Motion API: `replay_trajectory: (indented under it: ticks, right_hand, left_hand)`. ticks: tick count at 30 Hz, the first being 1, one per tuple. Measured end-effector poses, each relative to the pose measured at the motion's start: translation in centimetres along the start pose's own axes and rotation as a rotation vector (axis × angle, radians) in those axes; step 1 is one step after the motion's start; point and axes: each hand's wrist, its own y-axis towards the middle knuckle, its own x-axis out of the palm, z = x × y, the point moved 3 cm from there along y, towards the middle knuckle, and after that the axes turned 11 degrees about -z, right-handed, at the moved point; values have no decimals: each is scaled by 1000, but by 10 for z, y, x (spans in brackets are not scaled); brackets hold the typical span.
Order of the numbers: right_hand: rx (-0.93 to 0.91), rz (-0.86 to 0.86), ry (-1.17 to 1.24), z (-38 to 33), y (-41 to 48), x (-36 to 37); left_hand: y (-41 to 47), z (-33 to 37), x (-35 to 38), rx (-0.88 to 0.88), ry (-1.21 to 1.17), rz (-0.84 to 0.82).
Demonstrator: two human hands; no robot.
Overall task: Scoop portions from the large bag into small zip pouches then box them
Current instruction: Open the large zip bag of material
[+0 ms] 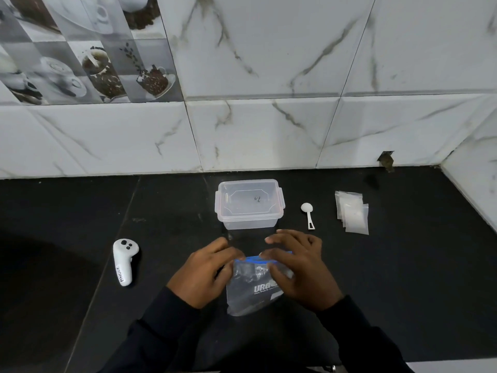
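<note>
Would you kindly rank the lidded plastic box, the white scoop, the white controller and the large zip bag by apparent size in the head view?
1. Plastic box and large zip bag: similar; hands partly cover the bag.
2. White controller.
3. White scoop.

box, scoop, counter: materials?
Box: clear plastic, likely; its bottom shows through the lid. Scoop: white plastic, smooth, moulded in one piece. Counter: black polished stone or tile, by its sheen and seam lines; which one is unclear.
</note>
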Motion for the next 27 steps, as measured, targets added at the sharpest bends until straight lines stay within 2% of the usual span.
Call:
replay_trajectory:
  ticks: [9, 14, 27]
  right_hand:
    - [-40, 40, -169, -7, 8, 11]
    - [18, 10, -116, -12, 11, 13]
    - [107, -240, 129, -15, 27, 11]
  left_hand:
    - [-5, 2, 2, -10, -13, 23]
    - [-2, 1, 9, -25, -4, 25]
    - [-1, 8, 11, 48, -10, 12]
